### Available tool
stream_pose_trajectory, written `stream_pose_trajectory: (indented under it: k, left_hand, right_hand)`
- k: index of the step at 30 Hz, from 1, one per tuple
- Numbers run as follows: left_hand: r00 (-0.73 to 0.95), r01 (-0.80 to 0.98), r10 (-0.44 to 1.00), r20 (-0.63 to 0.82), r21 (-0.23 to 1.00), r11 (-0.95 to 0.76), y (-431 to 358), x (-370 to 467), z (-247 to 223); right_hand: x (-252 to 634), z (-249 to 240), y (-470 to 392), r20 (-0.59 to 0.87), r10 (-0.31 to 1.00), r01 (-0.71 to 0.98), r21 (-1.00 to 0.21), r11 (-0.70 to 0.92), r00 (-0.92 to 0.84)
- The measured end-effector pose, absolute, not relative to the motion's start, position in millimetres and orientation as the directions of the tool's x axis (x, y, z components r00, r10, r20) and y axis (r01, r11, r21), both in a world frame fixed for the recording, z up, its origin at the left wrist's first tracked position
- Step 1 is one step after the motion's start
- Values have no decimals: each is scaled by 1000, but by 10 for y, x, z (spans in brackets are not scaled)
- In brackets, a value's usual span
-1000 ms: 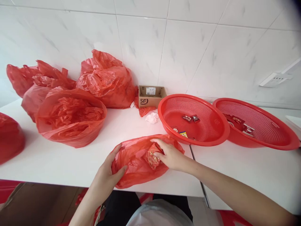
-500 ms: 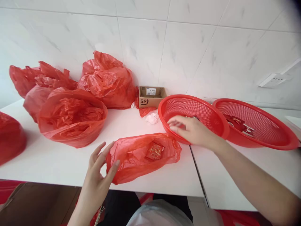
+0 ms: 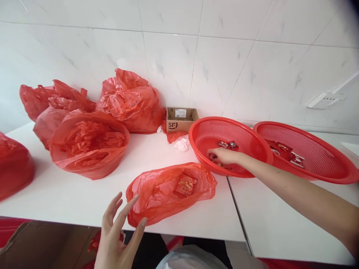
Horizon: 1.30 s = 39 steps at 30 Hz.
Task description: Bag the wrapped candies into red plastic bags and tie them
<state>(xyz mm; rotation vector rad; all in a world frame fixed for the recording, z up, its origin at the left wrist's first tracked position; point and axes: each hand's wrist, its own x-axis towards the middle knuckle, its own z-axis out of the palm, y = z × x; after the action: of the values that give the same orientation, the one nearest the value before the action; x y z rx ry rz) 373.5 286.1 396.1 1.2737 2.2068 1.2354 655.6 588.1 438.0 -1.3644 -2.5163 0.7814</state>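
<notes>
An opened red plastic bag lies on the white table, with a red packet with gold print inside. My left hand is at the bag's left end, fingers spread and holding nothing. Inside the nearer red mesh basket my right hand reaches down, its fingers bent together around something I cannot make out. A few small wrapped pieces lie in that basket just beyond the hand.
Several red plastic bags stand at the back left. A small cardboard box and a crumpled white tissue sit at the back middle. At the right is a second red basket holding packets.
My right hand has gone from above the basket's rim down into it, and its fingers have closed. My left hand has moved slightly down, toward the table's front edge.
</notes>
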Motion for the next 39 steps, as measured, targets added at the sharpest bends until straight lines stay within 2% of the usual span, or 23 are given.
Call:
stream_pose_trajectory:
  k: [2, 5, 7, 8, 10, 12, 14, 17, 27, 31, 33, 34, 36, 39]
  left_hand:
    - [-573, 562, 798, 186, 798, 217, 2846, 3689, 3931]
    - [-572, 553, 801, 178, 805, 216, 2860, 3622, 3851]
    - [-515, 534, 848, 122, 820, 205, 2906, 3596, 3790]
    - [-482, 523, 870, 101, 831, 192, 2940, 3592, 3764]
    - [-440, 512, 892, 106, 846, 152, 3016, 3604, 3739]
    - [-431, 515, 890, 150, 851, 107, 3084, 3632, 3763]
    - [-430, 526, 884, 186, 847, 77, 3127, 3662, 3828]
    - [-429, 523, 876, 222, 851, 41, 3146, 3690, 3945]
    - [-534, 307, 830, 164, 952, 10, 3203, 3767, 4093]
    - [-535, 314, 831, 153, 949, 27, 3185, 3746, 4108]
    - [-523, 309, 840, 142, 951, 31, 3169, 3720, 4070]
    - [-519, 295, 845, 129, 955, 35, 3162, 3709, 4044]
    - [-519, 262, 847, 113, 965, 31, 3157, 3702, 3995]
    - [-545, 240, 831, 110, 970, 29, 3165, 3730, 3971]
  right_hand:
    - [6527, 4597, 5909, -77, 830, 706, -573, 416, -552]
    - [6381, 4966, 5685, 5, 831, 542, -756, 367, -556]
    - [6192, 5082, 5389, -10, 743, 364, -876, 316, -670]
    - [6075, 5069, 5232, -59, 678, 338, -896, 287, -732]
    - [5820, 4910, 4968, -195, 514, 393, -865, 311, -835]
    - [5589, 4657, 4823, -262, 473, 465, -798, 385, -841]
    - [5427, 4444, 4800, -260, 544, 525, -743, 416, -798]
    - [5330, 4364, 4897, -179, 650, 553, -713, 432, -739]
    - [5392, 4652, 4976, -10, 665, 453, -739, 498, -747]
    - [5718, 4935, 5278, 35, 723, 382, -831, 405, -690]
    - [6004, 5027, 5624, 23, 813, 496, -782, 378, -582]
    - [6166, 5036, 5817, 1, 870, 626, -694, 356, -494]
    - [6495, 4979, 6175, -104, 940, 876, -409, 257, -325]
    - [6892, 4767, 6507, -203, 950, 943, -284, 174, -236]
